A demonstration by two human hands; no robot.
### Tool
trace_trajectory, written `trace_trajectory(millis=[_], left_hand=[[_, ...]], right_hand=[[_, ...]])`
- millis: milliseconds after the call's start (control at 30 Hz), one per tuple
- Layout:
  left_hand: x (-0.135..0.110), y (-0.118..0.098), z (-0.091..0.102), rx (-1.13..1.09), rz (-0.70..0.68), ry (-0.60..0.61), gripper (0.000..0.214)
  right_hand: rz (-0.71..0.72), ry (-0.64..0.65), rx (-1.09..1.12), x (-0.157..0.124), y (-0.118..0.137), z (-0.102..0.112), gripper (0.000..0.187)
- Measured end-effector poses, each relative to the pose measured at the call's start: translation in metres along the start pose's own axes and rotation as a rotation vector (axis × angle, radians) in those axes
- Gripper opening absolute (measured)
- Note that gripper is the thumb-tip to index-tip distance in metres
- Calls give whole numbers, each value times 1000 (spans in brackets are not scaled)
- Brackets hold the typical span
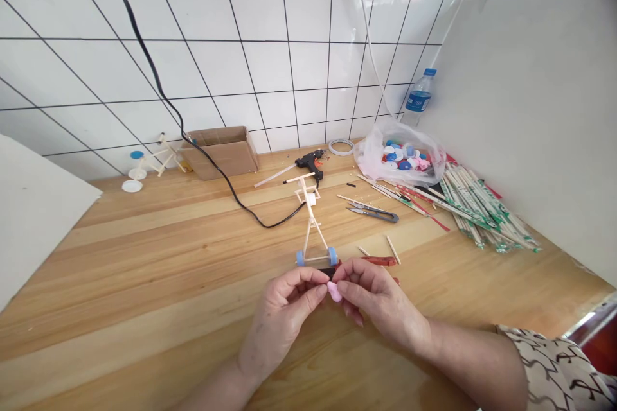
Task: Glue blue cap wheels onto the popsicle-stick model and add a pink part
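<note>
Fingers (308, 281) of both hands (282, 324) pinch pink piece (334, 291) just beside stick cart (311, 231).

Fingertips (315, 282) partly hide the small pink piece (334, 292)

A hot glue gun (309, 164) is laid behind the stick cart (311, 225), with thread snips (372, 210) placed right of the cart.

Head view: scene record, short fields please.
left hand: pinches small pink piece
right hand: pinches same piece
nearest: pale wooden stick frame on blue wheels
surface: light wooden tabletop
rest: black hot glue gun, steel thread snips, clear plastic bag of bottle caps, wrapped wooden chopsticks
</note>
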State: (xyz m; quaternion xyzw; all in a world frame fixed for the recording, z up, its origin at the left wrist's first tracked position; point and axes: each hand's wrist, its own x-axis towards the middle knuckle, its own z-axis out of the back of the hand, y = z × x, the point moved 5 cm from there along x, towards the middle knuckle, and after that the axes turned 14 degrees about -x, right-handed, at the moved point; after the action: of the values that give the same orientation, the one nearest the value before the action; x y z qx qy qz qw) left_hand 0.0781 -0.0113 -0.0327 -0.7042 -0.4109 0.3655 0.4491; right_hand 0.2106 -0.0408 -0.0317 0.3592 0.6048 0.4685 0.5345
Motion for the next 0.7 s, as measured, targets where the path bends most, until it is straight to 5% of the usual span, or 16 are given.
trace_trajectory(millis=[300, 700], left_hand=[[-3, -7, -3, 141, -70, -78, 7], [-5, -5, -4, 129, -175, -30, 11]], right_hand=[[21, 5, -3, 0, 0, -2, 35], [54, -23, -6, 0, 1, 0, 31]])
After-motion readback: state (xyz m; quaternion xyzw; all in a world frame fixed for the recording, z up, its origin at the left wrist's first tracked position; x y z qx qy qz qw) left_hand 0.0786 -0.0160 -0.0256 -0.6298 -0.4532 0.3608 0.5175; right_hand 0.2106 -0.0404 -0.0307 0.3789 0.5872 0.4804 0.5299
